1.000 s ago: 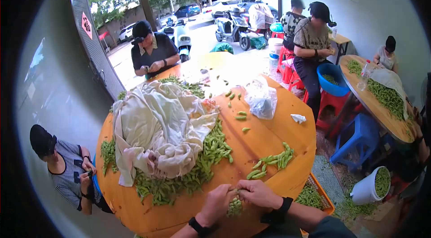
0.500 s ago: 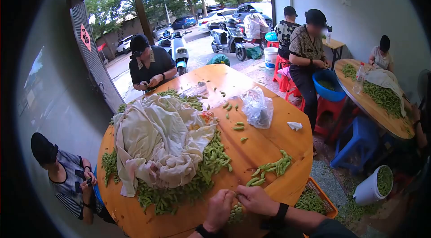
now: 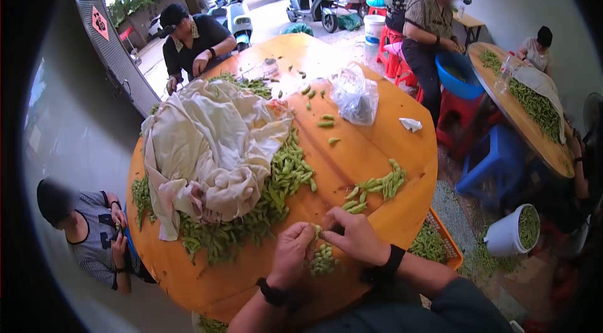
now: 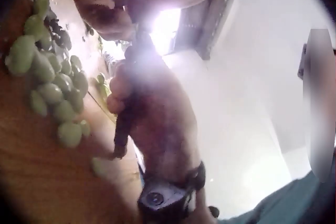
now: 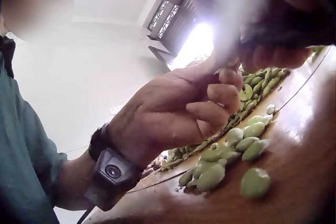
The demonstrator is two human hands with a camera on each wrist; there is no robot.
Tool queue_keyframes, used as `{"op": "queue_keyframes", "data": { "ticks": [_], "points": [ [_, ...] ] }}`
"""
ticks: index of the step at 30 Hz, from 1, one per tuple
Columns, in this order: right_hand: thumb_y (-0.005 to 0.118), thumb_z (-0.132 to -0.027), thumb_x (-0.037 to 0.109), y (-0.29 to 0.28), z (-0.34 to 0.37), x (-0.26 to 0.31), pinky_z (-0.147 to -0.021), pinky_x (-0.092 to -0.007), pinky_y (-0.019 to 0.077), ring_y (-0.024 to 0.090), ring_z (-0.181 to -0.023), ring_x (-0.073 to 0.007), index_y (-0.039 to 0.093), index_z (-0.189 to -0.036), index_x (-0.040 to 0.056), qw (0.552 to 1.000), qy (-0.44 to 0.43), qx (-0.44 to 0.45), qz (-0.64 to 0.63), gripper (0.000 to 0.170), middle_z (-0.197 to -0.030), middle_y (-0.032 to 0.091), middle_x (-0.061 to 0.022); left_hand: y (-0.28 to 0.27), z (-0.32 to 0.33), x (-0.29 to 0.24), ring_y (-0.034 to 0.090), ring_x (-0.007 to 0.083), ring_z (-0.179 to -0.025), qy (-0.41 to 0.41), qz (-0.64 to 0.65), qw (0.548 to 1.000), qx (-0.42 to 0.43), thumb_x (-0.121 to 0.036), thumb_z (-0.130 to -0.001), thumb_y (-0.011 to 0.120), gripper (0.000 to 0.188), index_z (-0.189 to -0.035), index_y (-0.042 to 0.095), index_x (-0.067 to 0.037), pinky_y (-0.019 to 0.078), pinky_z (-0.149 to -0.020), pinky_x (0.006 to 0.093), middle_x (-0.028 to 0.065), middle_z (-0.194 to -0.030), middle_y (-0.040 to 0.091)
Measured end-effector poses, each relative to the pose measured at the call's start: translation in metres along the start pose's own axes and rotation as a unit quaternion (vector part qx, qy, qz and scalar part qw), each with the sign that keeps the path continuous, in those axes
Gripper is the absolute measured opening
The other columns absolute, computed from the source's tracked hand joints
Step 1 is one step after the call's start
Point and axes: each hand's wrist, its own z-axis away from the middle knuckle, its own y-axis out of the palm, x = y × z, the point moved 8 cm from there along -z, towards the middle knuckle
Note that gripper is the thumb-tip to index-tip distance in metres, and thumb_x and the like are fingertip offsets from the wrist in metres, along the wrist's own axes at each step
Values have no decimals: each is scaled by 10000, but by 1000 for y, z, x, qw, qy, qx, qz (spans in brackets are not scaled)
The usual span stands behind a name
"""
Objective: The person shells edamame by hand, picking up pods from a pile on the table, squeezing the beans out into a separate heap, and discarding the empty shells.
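1. Left hand [image 3: 292,257] first: fingers are curled in tight, pinching a small green pod [image 3: 317,231] between thumb and forefinger. Basically zero gap there.

2. Right hand [image 3: 359,236] comes in from the right, fingers bent, the tips closed on the same pod. The two hands meet nearly tip to tip, and honestly the exact thumb contact is too blurry to call.

3. A dark, narrow thing [image 4: 122,132] runs along the right hand's curled fingers in the left wrist view. Can't tell what it is, too much glare.

4. So the pod sits up between the hands at the near side of the table [image 3: 402,151], above a little pile of shelled beans [image 3: 323,260].

5. Far left of the hands there's a big heap of pods [image 3: 287,176], with a pale cloth [image 3: 201,126] bunched over it.

6. Small bunch of pods [image 3: 383,186] lies just beyond the right hand, and a clear plastic bag [image 3: 357,96] sits farther off.
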Motion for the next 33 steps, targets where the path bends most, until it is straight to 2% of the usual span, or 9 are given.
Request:
{"op": "queue_keyframes", "data": {
  "ticks": [4,6,10,12,21,23,24,26,33],
  "points": [
    [692,-866,102,2,1,6,-685,-371,540,686,-779,-318,653,-1088,23,998,-50,-1,-29,239,-913,687,-157,-4,-5,9,456,57,-549,-66,14,997,40,-238,-1032,566,213,-917,631,-70,361,-493,218,-31,-672,530],
    [739,-837,91,1,2,7,-668,-328,533,685,-755,-242,678,-1041,7,991,-125,-17,43,228,-885,692,-147,-4,-6,16,449,60,-537,-99,32,994,28,-228,-1029,575,199,-922,628,-68,354,-485,220,-34,-659,522],
    [724,-831,82,2,2,5,-659,-352,528,667,-737,-288,679,-978,9,991,-116,-13,67,171,-839,667,-153,-2,-5,13,451,51,-527,-50,6,999,11,-218,-1021,593,214,-893,644,-54,348,-466,215,-26,-664,548],
    [677,-850,106,3,1,6,-699,-430,523,648,-797,-360,649,-927,29,991,-100,8,87,113,-845,645,-161,1,-5,7,463,45,-531,-17,-37,999,9,-219,-1017,603,220,-890,658,-48,351,-460,206,-18,-680,571],
    [647,-866,145,4,-4,-8,-678,-446,514,646,-777,-369,608,-870,40,990,-67,23,121,113,-803,636,-168,-3,-6,10,566,79,-608,-33,-135,990,12,-198,-1007,604,231,-932,682,7,460,-541,244,14,-740,646],
    [644,-865,149,-7,-8,-15,-680,-451,515,647,-774,-370,608,-874,41,988,-53,0,148,115,-802,640,-167,-11,-6,-14,619,172,-631,205,-365,907,-47,-162,-962,638,180,-946,667,15,497,-589,311,70,-754,663],
    [642,-864,153,-16,-10,-19,-681,-457,517,649,-771,-371,607,-877,42,983,-41,-26,175,117,-801,643,-167,-14,-4,-16,619,172,-631,203,-365,907,-46,-162,-962,638,180,-946,667,15,497,-589,311,70,-754,663],
    [632,-867,154,-28,-11,-26,-678,-469,517,652,-773,-369,605,-879,45,979,-19,-33,201,113,-807,651,-162,-7,5,-37,645,283,-707,287,-517,803,-78,-131,-905,665,143,-969,658,-3,513,-644,368,128,-815,652],
    [635,-880,173,-65,-11,-27,-673,-477,518,660,-796,-356,579,-971,58,940,17,-88,328,156,-850,657,-155,15,4,-42,640,319,-786,252,-567,782,-63,-143,-880,684,143,-990,666,-54,509,-677,402,136,-893,604]
  ]
}}
